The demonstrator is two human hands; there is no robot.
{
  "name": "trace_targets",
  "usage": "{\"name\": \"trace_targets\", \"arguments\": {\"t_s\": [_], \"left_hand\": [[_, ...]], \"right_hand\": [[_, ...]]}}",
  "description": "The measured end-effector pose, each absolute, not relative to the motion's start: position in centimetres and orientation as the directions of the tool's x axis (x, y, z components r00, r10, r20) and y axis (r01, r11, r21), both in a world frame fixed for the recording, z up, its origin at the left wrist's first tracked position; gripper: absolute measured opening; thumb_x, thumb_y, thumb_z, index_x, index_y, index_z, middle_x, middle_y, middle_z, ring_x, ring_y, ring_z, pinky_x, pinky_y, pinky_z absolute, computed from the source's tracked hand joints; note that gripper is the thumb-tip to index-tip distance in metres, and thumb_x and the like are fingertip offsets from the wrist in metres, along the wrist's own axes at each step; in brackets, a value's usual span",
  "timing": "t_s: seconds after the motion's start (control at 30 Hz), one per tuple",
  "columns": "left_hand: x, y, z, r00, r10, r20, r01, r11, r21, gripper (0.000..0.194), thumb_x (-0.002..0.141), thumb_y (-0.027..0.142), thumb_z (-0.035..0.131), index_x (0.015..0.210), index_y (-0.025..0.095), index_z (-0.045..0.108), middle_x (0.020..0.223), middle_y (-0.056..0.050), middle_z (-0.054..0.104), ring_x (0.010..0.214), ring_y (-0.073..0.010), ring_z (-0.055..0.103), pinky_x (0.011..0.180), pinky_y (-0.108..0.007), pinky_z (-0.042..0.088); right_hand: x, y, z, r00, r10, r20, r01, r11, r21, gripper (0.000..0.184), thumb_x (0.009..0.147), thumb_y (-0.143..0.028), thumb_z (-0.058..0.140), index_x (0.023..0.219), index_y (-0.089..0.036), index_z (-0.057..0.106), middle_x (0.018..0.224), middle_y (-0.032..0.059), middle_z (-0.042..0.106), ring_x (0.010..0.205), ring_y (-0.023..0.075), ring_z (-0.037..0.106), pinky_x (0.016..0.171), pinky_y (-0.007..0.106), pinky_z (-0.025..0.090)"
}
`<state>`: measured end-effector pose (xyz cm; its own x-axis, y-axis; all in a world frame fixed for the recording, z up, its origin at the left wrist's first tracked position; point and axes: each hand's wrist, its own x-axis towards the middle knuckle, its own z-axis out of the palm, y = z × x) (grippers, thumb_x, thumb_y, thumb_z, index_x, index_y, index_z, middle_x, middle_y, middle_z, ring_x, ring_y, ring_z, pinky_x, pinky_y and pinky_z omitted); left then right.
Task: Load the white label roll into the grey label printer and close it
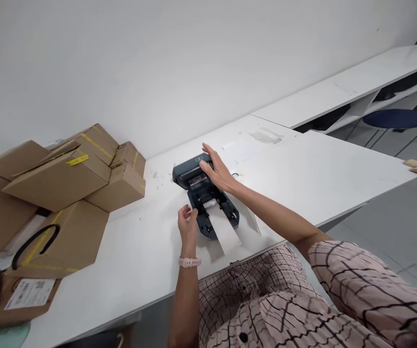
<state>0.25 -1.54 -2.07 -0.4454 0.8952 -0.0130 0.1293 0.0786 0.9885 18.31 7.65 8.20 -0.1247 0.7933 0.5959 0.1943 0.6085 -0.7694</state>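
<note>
A small dark label printer point(197, 186) lies on the white table point(128, 261) with its lid swung open toward the wall. A strip of white label paper point(224, 232) runs out of it toward me. My right hand point(217, 171) rests flat on the open lid, fingers stretched out. My left hand point(187, 223) is at the printer's left side, its fingers curled and touching the edge of the tray where the paper enters. A pale watch sits on that wrist.
Several cardboard boxes point(70, 179) are piled at the table's left end, one with a black handle. A white bench point(356, 92) runs along the wall at right, with a blue stool point(396, 118) under it. The table's front edge is close to my body.
</note>
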Motion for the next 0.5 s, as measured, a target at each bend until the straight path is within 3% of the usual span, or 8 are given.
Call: {"name": "trace_targets", "arguments": {"t_s": [0.1, 0.2, 0.27, 0.37, 0.43, 0.5], "left_hand": [[0.5, 0.7, -2.2, -0.399, 0.914, -0.069, 0.193, 0.158, 0.968, 0.066, 0.078, 0.037, 0.076, 0.137, 0.019, 0.05, 0.136, -0.015, 0.058, 0.119, -0.0235, 0.059, 0.095, -0.034, 0.049], [0.9, 1.6, -2.4, -0.362, 0.929, -0.075, 0.254, 0.175, 0.951, 0.076, 0.076, 0.032, 0.077, 0.143, 0.021, 0.044, 0.137, -0.014, 0.059, 0.117, -0.0245, 0.062, 0.095, -0.036, 0.051], [1.2, 1.5, -2.3, -0.364, 0.929, -0.06, 0.297, 0.177, 0.938, 0.074, 0.078, 0.029, 0.075, 0.144, 0.022, 0.043, 0.136, -0.013, 0.061, 0.115, -0.0253, 0.064, 0.096, -0.037, 0.051], [1.5, 0.9, -1.9, -0.381, 0.924, -0.026, 0.392, 0.187, 0.901, 0.07, 0.082, 0.026, 0.068, 0.147, 0.024, 0.043, 0.135, -0.012, 0.063, 0.121, -0.0277, 0.062, 0.103, -0.041, 0.047], [1.6, 0.6, -1.6, -0.397, 0.918, -0.016, 0.425, 0.199, 0.883, 0.072, 0.083, 0.021, 0.064, 0.151, 0.025, 0.04, 0.136, -0.012, 0.064, 0.125, -0.0288, 0.061, 0.108, -0.043, 0.043], [1.8, 0.3, -1.4, -0.41, 0.912, -0.024, 0.417, 0.211, 0.884, 0.076, 0.084, 0.018, 0.06, 0.155, 0.025, 0.034, 0.139, -0.011, 0.064, 0.127, -0.0289, 0.06, 0.109, -0.044, 0.042]], "right_hand": [[17.3, 11.6, 9.7, -0.106, 0.813, 0.573, 0.263, 0.579, -0.772, 0.078, 0.096, -0.07, 0.036, 0.159, -0.027, 0.023, 0.156, 0.012, 0.043, 0.145, 0.0301, 0.038, 0.12, 0.052, 0.029], [17.3, 13.7, 10.8, -0.143, 0.82, 0.554, 0.345, 0.566, -0.749, 0.074, 0.098, -0.067, 0.034, 0.159, -0.029, 0.02, 0.157, 0.0104, 0.042, 0.145, 0.031, 0.037, 0.119, 0.053, 0.031], [17.9, 13.5, 11.1, -0.138, 0.756, 0.64, 0.424, 0.629, -0.651, 0.068, 0.1, -0.06, 0.035, 0.158, -0.026, 0.023, 0.16, 0.0117, 0.038, 0.147, 0.0318, 0.033, 0.119, 0.055, 0.03], [18.7, 11.4, 10.1, -0.277, 0.637, 0.72, 0.515, 0.73, -0.448, 0.045, 0.104, -0.037, 0.034, 0.143, -0.019, 0.048, 0.144, 0.014, 0.056, 0.137, 0.0296, 0.046, 0.113, 0.049, 0.038], [18.6, 10.0, 8.7, -0.55, 0.636, 0.541, 0.542, 0.765, -0.349, 0.036, 0.101, -0.019, 0.037, 0.125, -0.017, 0.063, 0.127, 0.0132, 0.068, 0.121, 0.0269, 0.059, 0.102, 0.041, 0.046], [17.9, 9.4, 7.0, -0.751, 0.633, 0.19, 0.581, 0.769, -0.266, 0.035, 0.093, -0.008, 0.045, 0.117, -0.015, 0.069, 0.12, 0.0144, 0.071, 0.111, 0.0272, 0.064, 0.092, 0.037, 0.049]]}}
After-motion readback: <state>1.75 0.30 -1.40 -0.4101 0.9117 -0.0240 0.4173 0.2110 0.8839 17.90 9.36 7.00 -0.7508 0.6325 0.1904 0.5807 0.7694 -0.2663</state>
